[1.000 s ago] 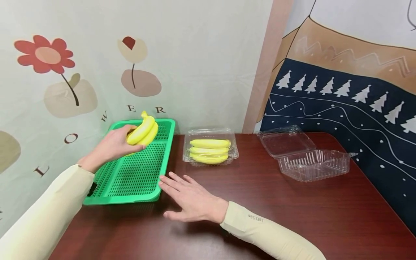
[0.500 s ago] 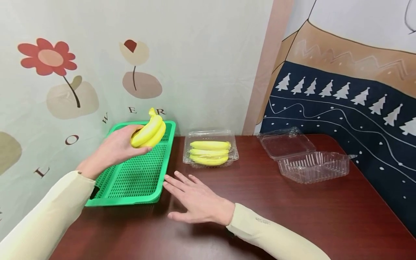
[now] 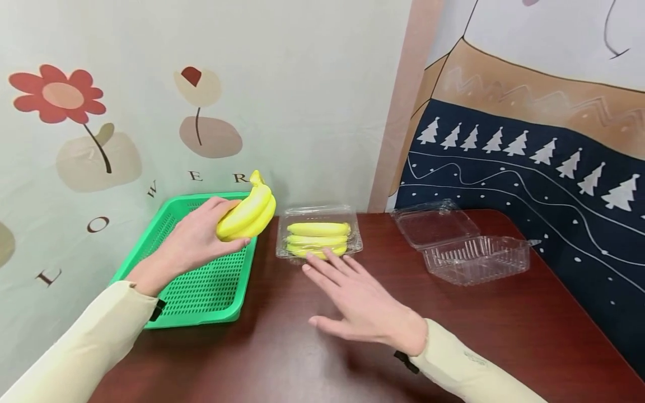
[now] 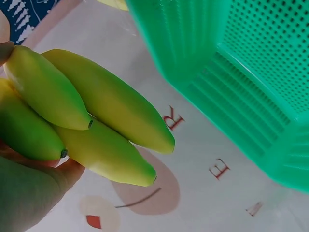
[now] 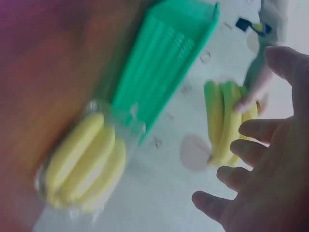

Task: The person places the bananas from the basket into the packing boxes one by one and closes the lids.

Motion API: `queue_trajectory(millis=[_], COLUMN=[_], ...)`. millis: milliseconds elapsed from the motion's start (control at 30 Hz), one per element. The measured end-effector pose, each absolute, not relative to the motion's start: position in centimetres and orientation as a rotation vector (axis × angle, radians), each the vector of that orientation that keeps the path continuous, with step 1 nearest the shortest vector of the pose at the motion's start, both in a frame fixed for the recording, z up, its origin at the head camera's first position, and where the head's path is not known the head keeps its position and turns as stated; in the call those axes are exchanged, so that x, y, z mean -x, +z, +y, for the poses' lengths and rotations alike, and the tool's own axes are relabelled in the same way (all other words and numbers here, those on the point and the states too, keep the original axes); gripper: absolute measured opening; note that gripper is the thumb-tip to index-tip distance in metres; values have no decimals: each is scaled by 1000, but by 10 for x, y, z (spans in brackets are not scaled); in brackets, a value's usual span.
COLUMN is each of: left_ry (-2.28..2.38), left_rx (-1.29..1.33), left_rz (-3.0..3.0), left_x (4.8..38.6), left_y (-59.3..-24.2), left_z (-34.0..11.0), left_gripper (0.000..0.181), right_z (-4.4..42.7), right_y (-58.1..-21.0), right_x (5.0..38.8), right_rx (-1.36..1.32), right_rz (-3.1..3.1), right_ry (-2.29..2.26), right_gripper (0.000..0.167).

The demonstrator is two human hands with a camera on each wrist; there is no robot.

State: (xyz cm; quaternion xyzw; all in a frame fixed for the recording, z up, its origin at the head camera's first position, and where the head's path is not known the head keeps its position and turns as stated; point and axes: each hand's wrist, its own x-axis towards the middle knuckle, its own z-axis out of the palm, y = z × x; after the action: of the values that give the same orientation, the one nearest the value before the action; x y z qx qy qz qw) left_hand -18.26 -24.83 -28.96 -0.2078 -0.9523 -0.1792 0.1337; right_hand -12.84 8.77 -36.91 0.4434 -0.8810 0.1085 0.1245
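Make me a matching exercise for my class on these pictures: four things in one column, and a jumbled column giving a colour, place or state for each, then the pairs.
Things
1. Basket
2. Bunch of bananas
3. Box nearest the basket
4. Box on the far right

Descriptions
A. Has yellow fruit inside
B. Stands with its clear lid folded back
C. Green, with many small holes
D. Held in the left grip

Right pairs: 1-C, 2-D, 3-A, 4-B
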Motion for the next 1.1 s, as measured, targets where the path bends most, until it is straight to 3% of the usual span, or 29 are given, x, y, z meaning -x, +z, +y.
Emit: queue_trajectory(millis=[700,1100], left_ry=[-496,-515], left_rx=[680,742], left_rz=[-2689,-2671], left_x=[174,174], left_y=[-294,-299], left_z=[-218,-207], left_gripper=[73,72], right_z=[241,324], right_y=[-322,-329], right_x=[149,183], right_rx=[-715,-369], right_rz=[-2668,-2793], right_ry=[494,529], right_gripper=[80,78])
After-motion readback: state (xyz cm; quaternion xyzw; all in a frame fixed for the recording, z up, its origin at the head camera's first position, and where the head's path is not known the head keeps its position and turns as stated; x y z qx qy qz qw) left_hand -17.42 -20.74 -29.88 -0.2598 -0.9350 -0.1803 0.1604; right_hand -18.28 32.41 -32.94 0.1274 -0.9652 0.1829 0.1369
